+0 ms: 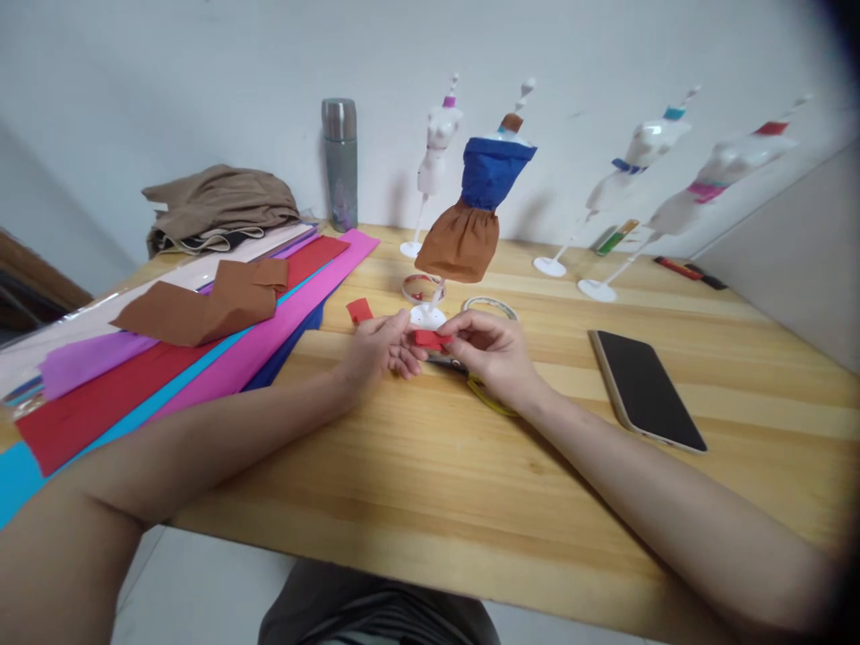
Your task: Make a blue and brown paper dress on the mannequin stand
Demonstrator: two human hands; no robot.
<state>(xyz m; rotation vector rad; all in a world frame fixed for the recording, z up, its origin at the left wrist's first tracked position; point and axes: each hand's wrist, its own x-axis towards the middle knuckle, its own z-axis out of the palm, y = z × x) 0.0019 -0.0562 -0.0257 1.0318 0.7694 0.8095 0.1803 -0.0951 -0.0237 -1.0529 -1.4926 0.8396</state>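
Observation:
My left hand (380,351) and my right hand (489,351) meet over the wooden table (430,466) and pinch a small red paper piece (430,339) between their fingertips. Both hands are closed on it. Just behind them stands a small white mannequin (480,202) wearing a blue paper top and a brown paper skirt, on a round white base (427,315). Another red scrap (359,310) lies left of that base. Under my right hand lie scissors with yellow-green handles (485,394), mostly hidden.
Sheets of coloured paper (202,349) spread across the left. Tape rolls (489,305) lie near the base. A black phone (645,387) lies to the right. Three bare mannequins (638,170), a steel flask (340,161) and folded cloth (221,202) stand along the back.

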